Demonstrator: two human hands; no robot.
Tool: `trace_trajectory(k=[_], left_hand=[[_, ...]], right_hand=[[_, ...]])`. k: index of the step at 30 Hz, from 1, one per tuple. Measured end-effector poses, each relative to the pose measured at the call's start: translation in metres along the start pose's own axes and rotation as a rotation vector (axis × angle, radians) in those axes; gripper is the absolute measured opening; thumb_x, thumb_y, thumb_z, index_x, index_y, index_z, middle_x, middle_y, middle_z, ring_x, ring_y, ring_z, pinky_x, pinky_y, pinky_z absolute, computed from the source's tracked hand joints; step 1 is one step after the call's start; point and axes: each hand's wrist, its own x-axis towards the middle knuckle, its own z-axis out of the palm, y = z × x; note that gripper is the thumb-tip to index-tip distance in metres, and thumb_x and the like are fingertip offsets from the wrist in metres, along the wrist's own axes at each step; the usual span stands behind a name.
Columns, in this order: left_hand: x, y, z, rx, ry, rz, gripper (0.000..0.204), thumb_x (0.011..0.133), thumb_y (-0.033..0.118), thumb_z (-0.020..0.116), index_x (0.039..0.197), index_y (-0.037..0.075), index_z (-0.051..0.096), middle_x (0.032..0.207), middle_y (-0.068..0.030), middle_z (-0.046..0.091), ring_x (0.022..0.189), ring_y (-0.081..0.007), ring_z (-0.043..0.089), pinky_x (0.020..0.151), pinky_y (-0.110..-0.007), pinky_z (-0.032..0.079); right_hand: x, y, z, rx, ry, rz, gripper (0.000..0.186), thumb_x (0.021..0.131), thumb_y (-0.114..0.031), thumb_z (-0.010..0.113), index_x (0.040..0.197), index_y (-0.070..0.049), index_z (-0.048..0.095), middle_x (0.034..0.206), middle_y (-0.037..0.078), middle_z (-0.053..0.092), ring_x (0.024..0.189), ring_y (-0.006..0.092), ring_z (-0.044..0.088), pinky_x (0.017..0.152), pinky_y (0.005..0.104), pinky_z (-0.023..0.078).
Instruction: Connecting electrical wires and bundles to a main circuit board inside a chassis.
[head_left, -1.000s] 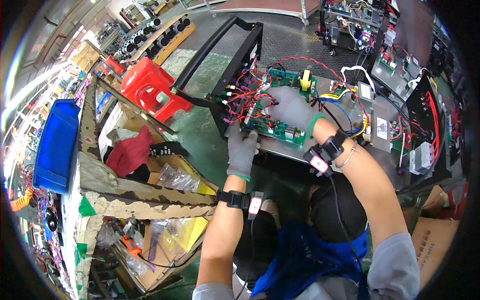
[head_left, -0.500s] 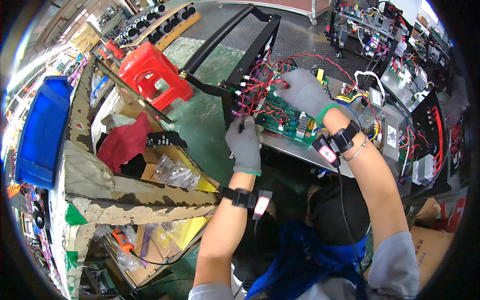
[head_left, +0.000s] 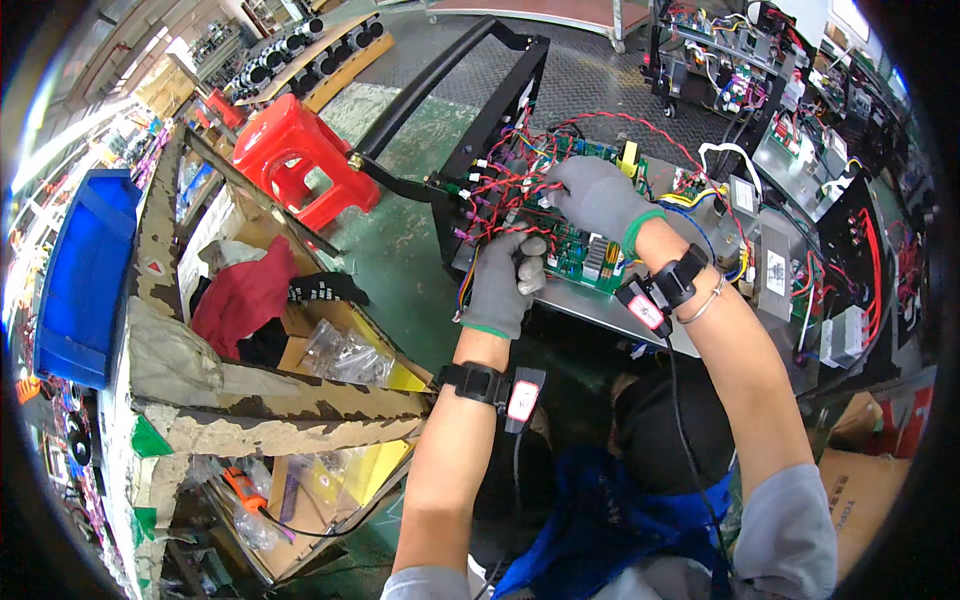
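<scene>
An electronics chassis [head_left: 630, 316] holds green circuit boards [head_left: 580, 248], a tangle of red wires [head_left: 500, 185], yellow and blue cables and metal-cased parts, with a black handle frame [head_left: 420, 90] on its left. My gloved right hand [head_left: 600, 200] is over the boards, fingers bent and closed among the red wires; what its fingertips hold is hidden. My gloved left hand [head_left: 502, 282] is at the chassis's front left corner, fingers curled by the board edge and wires; I cannot make out what they grip.
A red stool [head_left: 260, 135] stands back left. A worn cardboard-covered rack [head_left: 260, 380] with bags and cloth is at left, beside a blue bin [head_left: 85, 270]. More chassis units [head_left: 720, 55] stand back right, a cardboard box [head_left: 865, 500] low right.
My left hand has moved up toward the red wires, its fingers curling further in. My right hand stays over the boards with a slight shift. The view has shifted a little.
</scene>
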Motion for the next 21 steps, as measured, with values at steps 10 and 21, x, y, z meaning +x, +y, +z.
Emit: trace_trajectory(k=[10,21], left_hand=[[0.022,-0.013,-0.006,-0.304,-0.140,-0.101,0.019,0.091,0.020,0.045,0.075,0.009,0.047,0.055,0.0028,0.038,0.036,-0.0087,0.031,0.031,-0.022,0.026],[-0.019,0.004,0.008,0.499,0.483,0.387,0.013,0.084,0.015,0.055,0.085,0.002,0.056,0.066,-0.0075,0.060,0.043,-0.0073,0.046,0.035,-0.020,0.031]], right_hand=[[0.011,-0.002,-0.003,-0.091,0.009,-0.036,0.026,0.080,-0.026,0.060,0.096,-0.007,0.065,0.088,0.018,0.062,0.087,0.0355,0.059,0.076,0.0440,0.046],[0.019,-0.031,0.013,-0.064,-0.112,-0.052,0.030,0.077,-0.029,0.060,0.085,0.000,0.064,0.083,0.022,0.062,0.081,0.0372,0.061,0.073,0.0439,0.049]])
